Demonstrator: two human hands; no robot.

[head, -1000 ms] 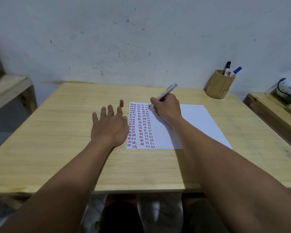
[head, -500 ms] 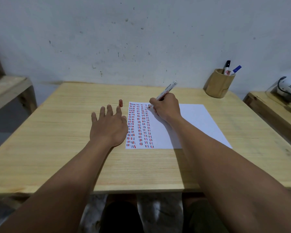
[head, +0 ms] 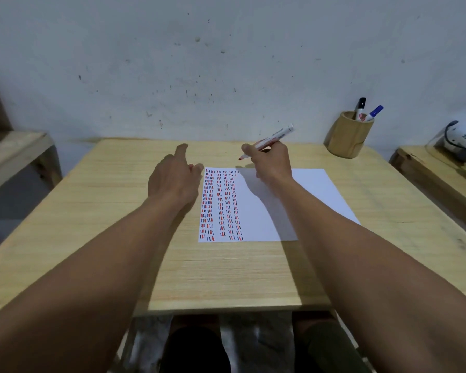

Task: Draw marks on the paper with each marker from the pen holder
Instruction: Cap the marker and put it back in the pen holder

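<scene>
Left hand (head: 174, 179) centre-left of frame, raised over wooden table (head: 119, 211), fingers loosely curled, pinching nothing visible; cap not discernible. Just right of it, white paper (head: 307, 200) mid-frame w/ columns of short red, blue & black dashes down its left part. Right hand (head: 271, 162) above paper's top edge, closed round red marker (head: 273, 138), uncapped tip off the sheet, pointing left, barrel slanting up-right. Upper right: wooden pen holder (head: 347, 138) near table's back corner, w/ black marker (head: 360, 106) & blue marker (head: 375, 112) inside.
</scene>
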